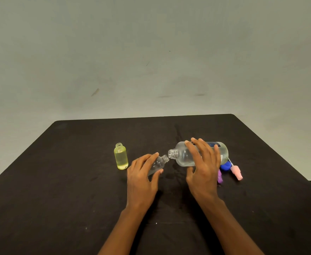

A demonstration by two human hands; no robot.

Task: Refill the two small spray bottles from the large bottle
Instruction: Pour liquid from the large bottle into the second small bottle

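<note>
**Two Bottles Neck to Neck, Second Refill Coming Up**

Two hands are working over the black table (77,162) right now. Left hand (143,173) is wrapping around the clear small bottle (159,163), tilting its open neck up and to the right. Right hand (204,162) is spreading across the large bottle (185,155), holding it almost on its side, mouth pointing left and sitting just beside the small bottle's mouth. Whether liquid is crossing yet, I cannot tell.

Over on the left, the yellow small bottle (121,157) is standing upright and uncapped, already looking nearly full, so by my reckoning this is the second fill.

Handling call: the large bottle is looking like clear, stiff plastic, with liquid pooling toward its base, so the weight is probably sitting out at the far end. Gripping across the mid-body, as this hand is doing, seems the steady place. The small bottle is likely featherlight and easy to knock, so holding its body low is looking wise.

Behind the right hand, a blue cap (225,166), a pink spray head (236,172) and something purple (220,177) are lying together.

Labels? A dark blue patch (214,144) is showing on the large bottle, but nothing is readable.
</note>
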